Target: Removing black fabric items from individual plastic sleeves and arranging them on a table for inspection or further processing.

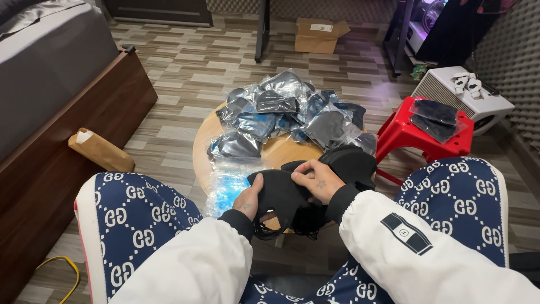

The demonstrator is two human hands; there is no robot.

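Observation:
My left hand [248,198] and my right hand [319,180] both grip a black fabric item [281,194] with thin black cords hanging below it, held above my lap at the near edge of a round wooden table [278,153]. More loose black fabric pieces [351,162] lie just beyond my right hand. A pile of black items sealed in clear plastic bags [284,112] covers the table's far half. Empty clear bags [228,183] lie next to my left hand.
A red plastic stool [406,135] at the right carries two bagged black items [434,118]. A white box-shaped unit [467,95] stands behind it. A bed with a wooden frame [62,146] is on the left, with a brown paper bag [101,151] beside it. A cardboard box [318,35] is far back.

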